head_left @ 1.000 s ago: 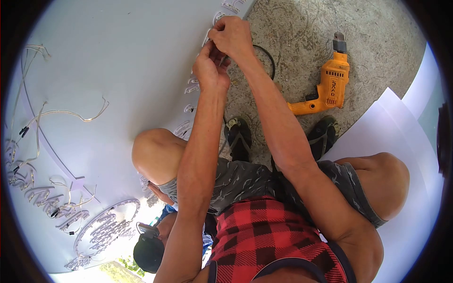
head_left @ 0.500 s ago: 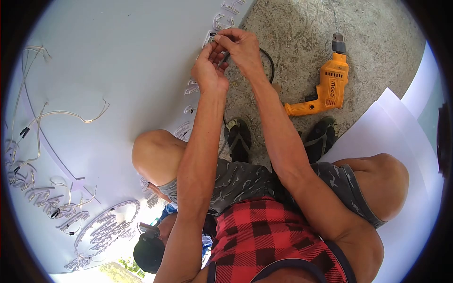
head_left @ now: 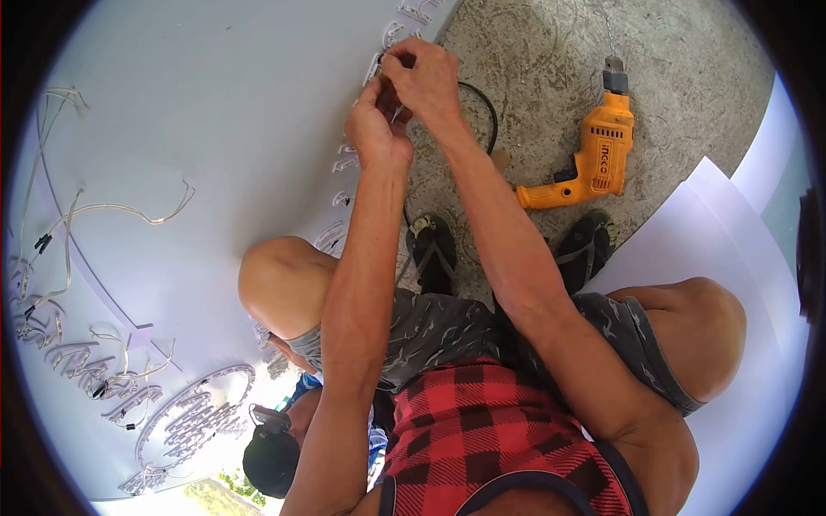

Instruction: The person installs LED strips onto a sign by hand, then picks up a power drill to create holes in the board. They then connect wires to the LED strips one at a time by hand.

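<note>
My left hand point(head_left: 377, 125) is raised at the edge of a large pale panel point(head_left: 215, 129), its fingers curled around something small that I cannot make out. Just above and to the right, my right hand point(head_left: 426, 82) pinches at nearly the same spot, fingertips close to the left ones. Both hands are beside a row of raised letters point(head_left: 346, 158) with light strips along the panel's edge. Between the fingers, the held item is mostly hidden. A black cable point(head_left: 492, 112) curves out behind my right hand.
An orange drill point(head_left: 602, 150) lies on the concrete floor point(head_left: 516, 69) to the right. White sheets point(head_left: 688, 232) lie at the right. Loose wires point(head_left: 129, 206) and more raised letters are on the panel at left. A person in a dark cap point(head_left: 271, 460) is at the lower left.
My right hand has shifted slightly up and left, its fingers more bent over the left fingertips. My left hand has turned slightly and moved a little left.
</note>
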